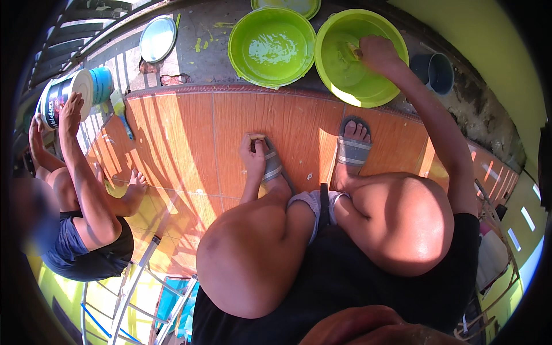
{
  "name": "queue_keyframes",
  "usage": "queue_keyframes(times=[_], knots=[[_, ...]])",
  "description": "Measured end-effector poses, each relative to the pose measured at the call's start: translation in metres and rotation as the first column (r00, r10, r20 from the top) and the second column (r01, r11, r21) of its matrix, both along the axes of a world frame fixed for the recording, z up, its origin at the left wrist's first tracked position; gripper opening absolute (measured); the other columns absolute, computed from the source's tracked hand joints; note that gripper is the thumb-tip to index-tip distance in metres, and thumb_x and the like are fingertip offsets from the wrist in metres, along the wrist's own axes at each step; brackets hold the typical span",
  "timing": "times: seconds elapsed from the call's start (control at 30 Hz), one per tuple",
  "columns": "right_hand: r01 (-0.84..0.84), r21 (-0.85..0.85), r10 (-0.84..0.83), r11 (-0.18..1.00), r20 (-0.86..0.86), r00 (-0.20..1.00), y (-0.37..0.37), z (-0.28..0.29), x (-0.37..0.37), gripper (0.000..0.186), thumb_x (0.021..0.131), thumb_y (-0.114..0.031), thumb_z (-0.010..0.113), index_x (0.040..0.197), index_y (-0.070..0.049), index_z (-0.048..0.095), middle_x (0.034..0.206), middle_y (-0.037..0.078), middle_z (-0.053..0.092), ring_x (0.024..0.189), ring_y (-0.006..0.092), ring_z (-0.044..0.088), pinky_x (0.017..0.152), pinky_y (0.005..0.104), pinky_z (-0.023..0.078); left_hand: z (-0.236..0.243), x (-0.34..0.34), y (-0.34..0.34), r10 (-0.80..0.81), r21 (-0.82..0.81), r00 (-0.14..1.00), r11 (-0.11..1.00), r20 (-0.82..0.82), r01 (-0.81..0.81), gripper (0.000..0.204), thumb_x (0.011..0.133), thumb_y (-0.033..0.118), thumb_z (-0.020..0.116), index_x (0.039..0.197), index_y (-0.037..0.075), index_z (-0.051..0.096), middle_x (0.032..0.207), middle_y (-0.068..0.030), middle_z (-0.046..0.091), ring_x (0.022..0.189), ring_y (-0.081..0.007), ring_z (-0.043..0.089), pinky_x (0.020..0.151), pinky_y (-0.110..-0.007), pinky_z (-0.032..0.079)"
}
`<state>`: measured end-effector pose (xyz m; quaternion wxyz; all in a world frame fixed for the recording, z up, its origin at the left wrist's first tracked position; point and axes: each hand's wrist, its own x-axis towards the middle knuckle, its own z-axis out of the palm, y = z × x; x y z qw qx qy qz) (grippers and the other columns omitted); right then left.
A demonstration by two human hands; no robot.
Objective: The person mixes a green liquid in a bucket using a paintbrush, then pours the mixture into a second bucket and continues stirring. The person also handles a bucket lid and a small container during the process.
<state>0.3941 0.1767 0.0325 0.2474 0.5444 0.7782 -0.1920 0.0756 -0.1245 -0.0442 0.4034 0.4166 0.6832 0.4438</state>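
Note:
My right hand [376, 54] reaches into the yellow-green basin [339, 86] at top right, fingers closed on a small yellow-green item too hidden to name. Liquid lies in that basin. My left hand [253, 152] hangs beside my left sandal [274, 168], fingers curled around something small and pale that I cannot make out. A second green basin [270, 72] with white reflections on its liquid stands left of the first. Behind it is part of another green container [293, 7]. A dark pot [437, 75] sits right of the right basin.
At left a co-worker [92, 230] squats, both hands on a tilted white bucket [80, 86] near a blue container [102, 83]. A paintbrush [119, 109] and pale round lid [155, 40] lie nearby. An aluminium ladder [135, 279] lies behind. Green walls [500, 69] border the tiled floor [305, 126].

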Motion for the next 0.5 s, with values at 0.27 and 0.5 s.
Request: queue_keyframes(times=[0.27,0.5], knots=[[0.282,-0.153,-0.321,0.947,-0.438,0.84,-0.042,0.139,0.053,0.038,0.098,-0.03,0.054,0.115,0.001,0.068,0.097,0.017,0.07,0.084,0.026,0.066,0.08,0.038,0.05,-0.005,-0.002,-0.004,0.014,-0.044,0.999,0.999,0.046,-0.012,0.017,0.085,-0.007,0.048,0.087,-0.001,0.063,0.087,-0.0083,0.059,0.078,-0.016,0.058,0.069,-0.027,0.047],[0.681,0.054,-0.538,0.731,-0.569,0.622,-0.08,0.158,0.063,0.032,0.099,-0.031,0.06,0.112,-0.003,0.07,0.071,-0.001,0.058,0.063,0.0081,0.047,0.061,0.0255,0.04,-0.003,0.0,0.0,-0.002,-0.001,1.0,1.0,0.015,0.002,0.017,0.086,-0.007,0.048,0.087,0.0,0.063,0.086,-0.0082,0.059,0.079,-0.0157,0.058,0.07,-0.027,0.046]])
